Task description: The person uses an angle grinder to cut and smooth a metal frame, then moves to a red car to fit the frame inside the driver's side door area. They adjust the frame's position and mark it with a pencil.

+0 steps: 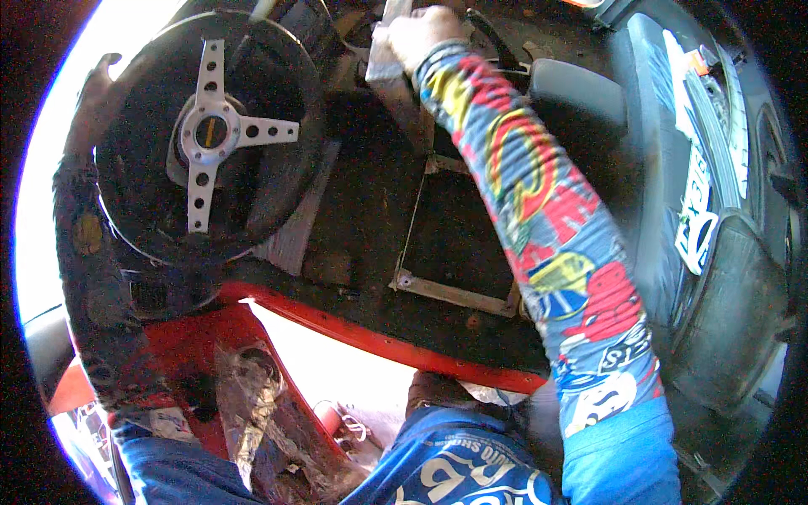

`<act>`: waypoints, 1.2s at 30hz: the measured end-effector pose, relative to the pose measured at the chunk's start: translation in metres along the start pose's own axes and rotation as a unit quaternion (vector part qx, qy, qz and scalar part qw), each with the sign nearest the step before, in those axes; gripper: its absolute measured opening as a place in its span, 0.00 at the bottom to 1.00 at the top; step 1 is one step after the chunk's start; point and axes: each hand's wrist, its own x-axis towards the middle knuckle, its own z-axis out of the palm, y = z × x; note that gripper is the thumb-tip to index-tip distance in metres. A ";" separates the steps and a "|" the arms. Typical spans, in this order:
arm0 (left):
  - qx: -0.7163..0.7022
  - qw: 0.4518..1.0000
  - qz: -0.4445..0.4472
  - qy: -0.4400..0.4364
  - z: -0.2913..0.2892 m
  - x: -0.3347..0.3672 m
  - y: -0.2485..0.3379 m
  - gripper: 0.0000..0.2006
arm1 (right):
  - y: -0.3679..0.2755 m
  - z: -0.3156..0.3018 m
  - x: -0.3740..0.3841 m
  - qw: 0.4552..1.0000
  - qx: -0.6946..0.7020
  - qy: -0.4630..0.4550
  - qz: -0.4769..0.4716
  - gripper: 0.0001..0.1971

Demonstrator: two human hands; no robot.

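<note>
My right hand (425, 35) reaches far forward at the top middle, its arm in a colourful patterned sleeve. Its fingers are curled against a pale, metallic, box-shaped piece (389, 71) that stands on the car's floor. My left hand (99, 99) is at the far left, dark against bright light, beside the rim of a black steering wheel (268, 132) with three drilled silver spokes. Its fingers are too dark to make out, and I cannot tell whether it touches the rim.
A rectangular metal frame (454, 290) lies on the dark floor below my right arm. A red door sill (379, 343) curves across in front of me. Crumpled clear plastic (290, 421) hangs at the lower left. To the right is a blue-grey seat (652, 160) with white lettered strips (697, 206).
</note>
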 end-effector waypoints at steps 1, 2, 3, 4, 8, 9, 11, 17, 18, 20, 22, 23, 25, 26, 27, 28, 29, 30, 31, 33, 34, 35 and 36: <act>0.001 1.000 -0.004 -0.011 0.006 -0.003 -0.006 0.22 | -0.004 -0.007 0.007 0.988 -0.121 -0.082 -0.051 0.19; 0.000 1.000 -0.008 -0.016 0.011 -0.005 -0.010 0.22 | 0.006 -0.028 0.003 0.995 -0.080 -0.054 0.005 0.23; -0.012 0.999 -0.026 0.017 0.016 -0.009 -0.013 0.22 | 0.010 -0.044 -0.004 0.998 -0.060 -0.031 0.005 0.23; -0.002 1.000 -0.012 -0.023 0.021 -0.010 -0.014 0.22 | 0.011 -0.053 -0.018 0.999 -0.050 -0.014 -0.015 0.23; -0.001 0.999 -0.023 -0.030 0.028 -0.023 -0.021 0.21 | 0.001 -0.074 -0.086 0.998 0.001 -0.011 -0.068 0.23; 0.003 0.999 -0.026 -0.032 0.029 -0.027 -0.023 0.21 | -0.003 -0.075 -0.100 0.997 0.014 -0.017 -0.072 0.23; 0.008 0.999 -0.027 -0.040 0.033 -0.031 -0.025 0.21 | -0.006 -0.072 -0.119 0.997 0.033 -0.027 -0.072 0.23; 0.030 0.996 -0.042 -0.075 0.042 -0.011 -0.026 0.20 | 0.028 -0.075 -0.098 0.996 0.079 -0.017 -0.038 0.22; 0.038 0.994 -0.048 -0.090 0.037 0.001 -0.025 0.20 | 0.033 -0.081 -0.083 0.995 0.091 -0.017 -0.020 0.22; 0.060 0.988 -0.067 -0.122 0.015 0.020 -0.025 0.20 | 0.037 -0.095 -0.055 0.993 0.116 -0.022 0.017 0.22; 0.070 0.983 -0.103 -0.138 -0.008 0.023 -0.024 0.20 | 0.038 -0.105 -0.036 0.993 0.109 -0.030 0.045 0.22; 0.081 0.977 -0.124 -0.151 -0.022 0.023 -0.023 0.20 | 0.037 -0.108 -0.033 0.996 0.083 -0.013 0.041 0.25; 0.093 0.970 -0.152 -0.163 -0.039 0.028 -0.023 0.20 | 0.035 -0.116 -0.026 0.992 0.109 0.016 0.061 0.30; 0.096 0.968 -0.163 -0.167 -0.044 0.031 -0.021 0.20 | 0.037 -0.123 -0.024 0.987 0.139 0.008 0.081 0.29; 0.097 0.966 -0.173 -0.168 -0.046 0.032 -0.019 0.20 | 0.040 -0.131 -0.025 0.986 0.143 0.011 0.089 0.29; 0.101 0.963 -0.180 -0.172 -0.046 0.038 -0.016 0.20 | 0.043 -0.135 -0.021 0.985 0.131 -0.033 0.105 0.32; 0.102 0.961 -0.189 -0.172 -0.045 0.041 -0.013 0.20 | 0.050 -0.141 -0.020 0.984 0.144 -0.004 0.106 0.32; 0.101 0.960 -0.197 -0.173 -0.045 0.044 -0.011 0.20 | 0.054 -0.145 -0.019 0.982 0.160 0.012 0.104 0.32; 0.102 0.958 -0.207 -0.171 -0.045 0.047 -0.007 0.20 | 0.061 -0.149 -0.017 0.980 0.171 0.031 0.098 0.32; 0.106 0.953 -0.222 -0.176 -0.049 0.051 -0.001 0.20 | 0.064 -0.155 -0.017 0.975 0.199 0.024 0.094 0.34; 0.104 0.952 -0.226 -0.175 -0.053 0.052 -0.001 0.20 | 0.059 -0.156 -0.017 0.973 0.213 -0.003 0.092 0.35; 0.107 0.951 -0.229 -0.178 -0.055 0.054 0.002 0.20 | 0.057 -0.157 -0.019 0.965 0.236 -0.027 0.111 0.35; 0.111 0.950 -0.230 -0.180 -0.058 0.056 0.001 0.21 | 0.055 -0.159 -0.022 0.954 0.258 -0.077 0.132 0.35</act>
